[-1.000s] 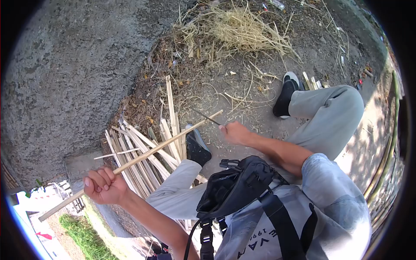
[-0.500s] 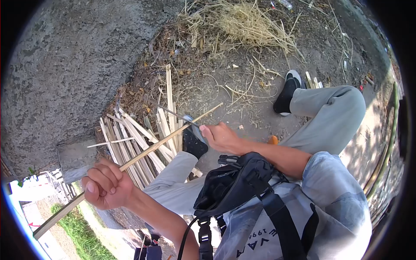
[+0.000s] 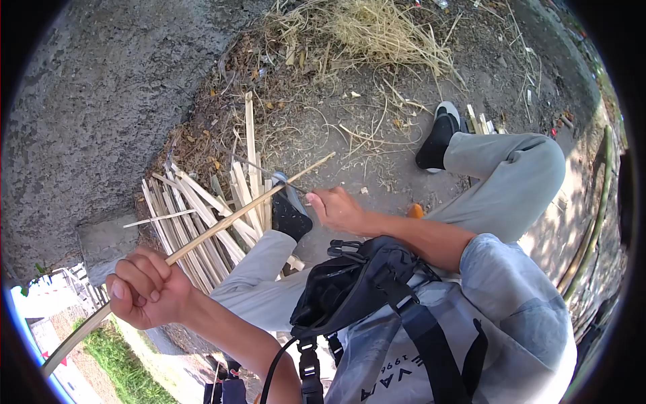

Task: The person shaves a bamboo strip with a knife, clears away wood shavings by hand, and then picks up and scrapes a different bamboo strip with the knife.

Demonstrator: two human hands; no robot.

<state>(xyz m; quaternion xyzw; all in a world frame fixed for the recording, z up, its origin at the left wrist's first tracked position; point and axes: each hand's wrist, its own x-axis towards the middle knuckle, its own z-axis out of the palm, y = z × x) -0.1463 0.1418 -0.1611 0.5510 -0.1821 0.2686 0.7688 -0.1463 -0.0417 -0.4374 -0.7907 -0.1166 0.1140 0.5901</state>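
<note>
My left hand (image 3: 149,288) is closed in a fist around a long pale wooden strip (image 3: 225,223), which looks like split bamboo. The strip runs diagonally, from beyond my fist at the lower left to a thin tip over the dirt ground. My right hand (image 3: 336,210) grips a knife, its handle hidden in the fingers. The knife's thin dark blade (image 3: 261,168) points to the upper left and crosses the strip a short way below its tip. Beneath the strip, many similar split strips (image 3: 182,232) lie in a loose pile beside my foot (image 3: 291,214).
A heap of straw-like shavings (image 3: 383,37) lies on the ground ahead. Rough grey concrete (image 3: 128,94) fills the left, with a block (image 3: 108,239) by the pile. A black bag (image 3: 356,289) hangs at my chest. Long poles (image 3: 592,236) lie at the right.
The whole view has shifted slightly, so the scene sits a little further left and up. Both hands, the strip and the knife keep nearly the same arrangement.
</note>
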